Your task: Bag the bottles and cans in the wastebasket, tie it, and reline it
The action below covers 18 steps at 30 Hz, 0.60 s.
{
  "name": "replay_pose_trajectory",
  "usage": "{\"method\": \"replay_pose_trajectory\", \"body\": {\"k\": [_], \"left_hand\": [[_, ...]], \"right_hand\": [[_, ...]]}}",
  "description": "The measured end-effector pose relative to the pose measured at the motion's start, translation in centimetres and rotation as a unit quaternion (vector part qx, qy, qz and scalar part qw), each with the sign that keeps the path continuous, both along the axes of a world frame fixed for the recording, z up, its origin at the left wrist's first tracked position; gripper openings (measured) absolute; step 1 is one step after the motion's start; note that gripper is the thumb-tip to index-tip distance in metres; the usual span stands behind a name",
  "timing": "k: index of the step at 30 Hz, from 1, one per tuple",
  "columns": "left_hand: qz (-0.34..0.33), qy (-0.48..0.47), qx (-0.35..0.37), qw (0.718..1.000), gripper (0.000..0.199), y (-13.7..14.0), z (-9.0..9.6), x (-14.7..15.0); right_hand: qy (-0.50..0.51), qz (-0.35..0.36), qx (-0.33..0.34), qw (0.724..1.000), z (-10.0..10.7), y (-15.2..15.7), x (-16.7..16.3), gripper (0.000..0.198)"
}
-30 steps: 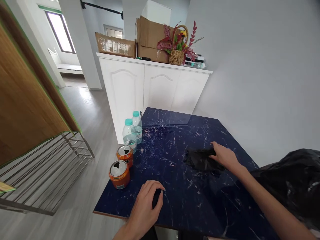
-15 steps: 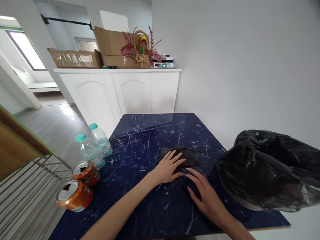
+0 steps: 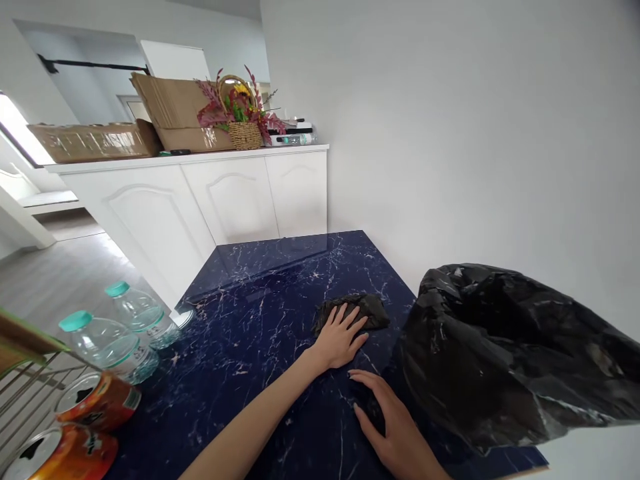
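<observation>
My left hand (image 3: 337, 339) lies flat with fingers spread on a folded piece of black plastic (image 3: 374, 308), which looks like a bag. It presses against the blue marble-patterned table (image 3: 260, 320). Nearer to me, my right hand (image 3: 393, 427) rests low at the tabletop, its fingers curved and the thumb apart. A dark patch shows between thumb and fingers; whether it is plastic or shadow I cannot tell. Right of that hand stands a bin lined with a black garbage bag (image 3: 465, 360), its mouth open.
Along the table's left edge stand two clear plastic bottles (image 3: 113, 347) with teal caps and two opened orange cans (image 3: 100, 400). Beyond the table is a white cabinet (image 3: 240, 193) carrying cardboard boxes (image 3: 95, 140) and a flower basket (image 3: 245, 135). A wall rises at right.
The view has turned right and moved closer, so the bottles and cans sit farther left. My left hand stays on the black plastic; my right hand has drawn back from it.
</observation>
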<state>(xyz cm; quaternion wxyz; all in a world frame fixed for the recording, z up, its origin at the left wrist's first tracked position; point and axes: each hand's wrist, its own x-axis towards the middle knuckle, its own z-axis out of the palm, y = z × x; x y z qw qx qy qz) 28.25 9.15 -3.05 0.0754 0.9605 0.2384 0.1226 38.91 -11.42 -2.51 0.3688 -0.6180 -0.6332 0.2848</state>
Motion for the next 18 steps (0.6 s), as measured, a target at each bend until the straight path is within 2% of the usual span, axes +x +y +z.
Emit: {"method": "replay_pose_trajectory", "body": {"k": [5,8,11,13,15,18], "left_hand": [[-0.015,-0.010,0.007,1.000,0.057,1.1,0.0,6.0],[-0.022,-0.013,0.010,1.000,0.054,1.5,0.4,7.0],[-0.019,-0.016,0.010,1.000,0.058,1.3,0.9,5.6],[-0.005,-0.020,0.010,1.000,0.060,0.8,1.1,3.9],[0.013,-0.028,0.010,0.999,0.061,0.0,1.2,1.8],[0.030,-0.051,0.012,0.998,0.060,-1.6,1.2,-1.5]], "right_hand": [[0.014,-0.004,0.001,1.000,0.3,0.2,0.4,0.043],[0.017,-0.004,-0.017,1.000,0.6,0.3,0.7,0.042],[0.014,-0.008,-0.048,0.999,0.9,0.7,0.6,0.042],[0.005,-0.008,-0.046,0.999,1.4,0.6,0.3,0.042],[-0.012,0.018,-0.009,1.000,2.1,-0.3,0.2,0.042],[-0.051,0.095,0.059,0.992,3.5,-4.0,2.1,0.044]]}}
